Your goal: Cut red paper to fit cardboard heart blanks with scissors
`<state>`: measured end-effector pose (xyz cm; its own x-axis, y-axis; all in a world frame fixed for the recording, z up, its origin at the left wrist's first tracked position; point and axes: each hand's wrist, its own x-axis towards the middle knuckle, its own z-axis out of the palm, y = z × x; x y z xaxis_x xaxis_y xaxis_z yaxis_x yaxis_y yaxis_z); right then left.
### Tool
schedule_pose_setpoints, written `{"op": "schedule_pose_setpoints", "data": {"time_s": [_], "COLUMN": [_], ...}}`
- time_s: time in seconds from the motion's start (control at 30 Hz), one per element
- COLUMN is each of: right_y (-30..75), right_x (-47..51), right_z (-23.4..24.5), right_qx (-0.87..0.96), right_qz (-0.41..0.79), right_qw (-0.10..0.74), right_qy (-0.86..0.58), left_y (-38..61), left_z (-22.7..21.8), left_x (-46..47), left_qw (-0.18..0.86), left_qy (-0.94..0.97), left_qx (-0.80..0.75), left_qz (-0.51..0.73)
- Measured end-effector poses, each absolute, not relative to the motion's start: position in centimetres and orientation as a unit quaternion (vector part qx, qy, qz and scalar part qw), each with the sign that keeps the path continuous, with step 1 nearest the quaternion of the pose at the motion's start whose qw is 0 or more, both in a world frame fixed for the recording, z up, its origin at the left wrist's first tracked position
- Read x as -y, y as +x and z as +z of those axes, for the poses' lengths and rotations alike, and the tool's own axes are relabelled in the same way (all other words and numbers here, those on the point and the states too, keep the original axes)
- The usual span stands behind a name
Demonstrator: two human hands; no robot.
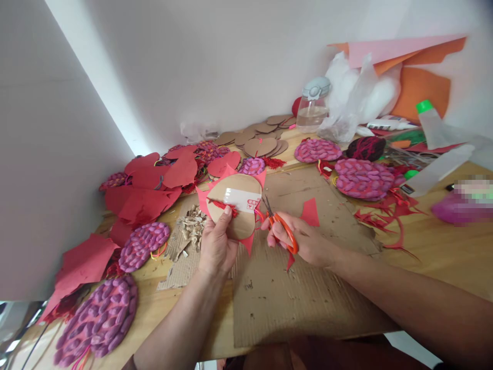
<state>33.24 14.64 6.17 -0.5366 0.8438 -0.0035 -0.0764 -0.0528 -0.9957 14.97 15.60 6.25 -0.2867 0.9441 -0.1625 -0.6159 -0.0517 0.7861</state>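
My left hand [220, 241] grips a cardboard disc [241, 226] by its lower left edge, thumb on top. Jagged red paper [248, 244] sticks out from behind the disc all round. A white label with red print and a tuft of red thread [222, 205] lie on its face, the thread partly under my thumb. In my right hand [295, 236] is a pair of orange-handled scissors [287, 231], fingers through the loops. Their blades point up and left beside the disc's right edge. A scrap of red paper [290, 261] hangs or lies below the scissors; I cannot tell which.
Under my hands lies a cardboard sheet [308, 298] with a red paper scrap [310, 211]. Red sheets [150, 180] and pink-purple braided discs [102, 316] crowd the left. Cardboard discs [260, 147] are piled behind. A water bottle [311, 115], plastic bags and glue bottles [437, 169] stand or lie right.
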Motion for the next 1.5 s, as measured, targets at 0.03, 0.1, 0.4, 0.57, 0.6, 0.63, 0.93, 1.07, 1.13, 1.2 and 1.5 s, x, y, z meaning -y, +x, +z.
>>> {"op": "schedule_pose_setpoints", "data": {"time_s": [0.03,0.1,0.4,0.57,0.6,0.63,0.93,1.07,1.13,1.2,1.5], "right_y": [33.3,33.3,33.5,33.3,33.3,33.3,33.4,33.3,33.3,33.4,33.6], "right_x": [-14.6,-14.6,-14.5,-14.6,-14.6,-14.6,-14.6,-14.8,-14.9,-14.9,-15.0], "right_z": [6.2,6.3,6.4,5.6,5.5,5.5,5.7,5.1,5.0,5.0,4.9], "right_qx": [0.593,0.597,0.621,0.629,0.629,0.629,0.647,0.641,0.641,0.644,0.657], "right_qz": [0.645,0.635,0.548,0.523,0.52,0.516,0.484,0.481,0.482,0.474,0.448], "right_qw": [0.356,0.365,0.388,0.413,0.417,0.419,0.415,0.416,0.412,0.41,0.397], "right_qy": [-0.325,-0.327,-0.404,-0.401,-0.4,-0.403,-0.419,-0.429,-0.434,-0.439,-0.459], "left_y": [15.1,15.4,16.8,17.2,17.3,17.4,17.1,17.1,17.2,17.2,17.2], "left_z": [6.3,6.4,6.3,6.4,6.5,6.5,6.3,6.2,6.2,6.2,6.0], "left_x": [-15.5,-15.1,-13.8,-13.4,-13.3,-13.3,-13.2,-13.2,-13.2,-13.3,-13.2], "left_qw": [0.563,0.565,0.57,0.586,0.589,0.591,0.581,0.577,0.575,0.574,0.562], "left_qy": [0.204,0.199,0.163,0.163,0.162,0.162,0.223,0.229,0.231,0.233,0.268], "left_qx": [-0.4,-0.403,-0.434,-0.432,-0.435,-0.438,-0.41,-0.414,-0.415,-0.416,-0.41], "left_qz": [0.694,0.692,0.679,0.666,0.662,0.658,0.667,0.666,0.666,0.666,0.666]}}
